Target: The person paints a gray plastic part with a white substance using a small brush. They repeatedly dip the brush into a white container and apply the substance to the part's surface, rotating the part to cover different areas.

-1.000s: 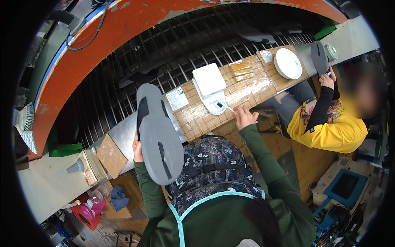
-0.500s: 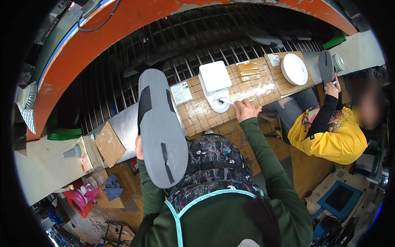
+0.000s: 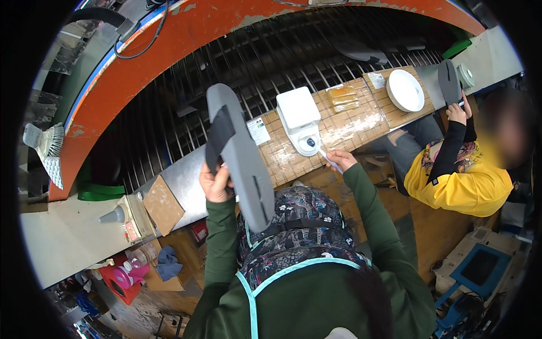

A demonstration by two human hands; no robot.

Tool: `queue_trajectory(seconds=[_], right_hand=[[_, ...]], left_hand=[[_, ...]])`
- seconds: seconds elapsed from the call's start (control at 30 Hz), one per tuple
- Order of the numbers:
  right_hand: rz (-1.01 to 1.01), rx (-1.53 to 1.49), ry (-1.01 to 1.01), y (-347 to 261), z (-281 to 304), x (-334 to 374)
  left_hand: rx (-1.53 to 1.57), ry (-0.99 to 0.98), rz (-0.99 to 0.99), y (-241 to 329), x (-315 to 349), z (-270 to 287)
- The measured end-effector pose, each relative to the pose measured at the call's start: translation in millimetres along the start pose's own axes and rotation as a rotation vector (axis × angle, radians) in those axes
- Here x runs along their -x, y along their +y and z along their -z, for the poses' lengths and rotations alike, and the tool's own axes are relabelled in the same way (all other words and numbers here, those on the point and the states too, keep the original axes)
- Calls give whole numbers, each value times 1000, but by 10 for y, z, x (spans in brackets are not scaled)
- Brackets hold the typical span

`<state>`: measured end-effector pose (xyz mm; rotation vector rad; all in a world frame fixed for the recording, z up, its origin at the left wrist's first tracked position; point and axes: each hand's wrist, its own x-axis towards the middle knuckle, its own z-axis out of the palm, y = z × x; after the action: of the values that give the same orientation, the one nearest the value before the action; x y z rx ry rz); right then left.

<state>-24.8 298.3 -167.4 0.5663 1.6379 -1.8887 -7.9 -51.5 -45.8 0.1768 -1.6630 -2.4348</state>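
My left hand (image 3: 216, 183) is closed on a grey sandal sole (image 3: 250, 169) with a black strap (image 3: 220, 133) at its edge. The sole stands tilted, its slotted face toward the right, in front of my body. In my right hand (image 3: 342, 160) is a thin white stick-like tool (image 3: 330, 161), probably a brush. Its far end reaches the round cup at the front of a white dispenser (image 3: 298, 116). Something dark sits in that cup. How the left fingers wrap behind the sole is partly hidden.
Cardboard covered with clear tape (image 3: 339, 127) lines the bench, bearing yellowish blocks (image 3: 342, 98) and a white bowl (image 3: 405, 91). Beyond runs a roller conveyor (image 3: 271, 62) under an orange frame (image 3: 226, 25). At right, a co-worker in yellow (image 3: 446, 169) holds another sole (image 3: 450, 82).
My left hand has come into fuller view and turned the sole onto its edge, shifting it right. My right hand is slightly lower, its tool still at the dispenser cup.
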Motion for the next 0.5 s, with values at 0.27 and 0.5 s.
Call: queue_trajectory(seconds=[0.27,0.5], right_hand=[[1111,525,515,-1111,-728,1107],[1206,274,346,-1349,-1139,1422]], left_hand=[[-7,-114,-55,137,-125,-600],[-24,-172,-147,349,11,-964]])
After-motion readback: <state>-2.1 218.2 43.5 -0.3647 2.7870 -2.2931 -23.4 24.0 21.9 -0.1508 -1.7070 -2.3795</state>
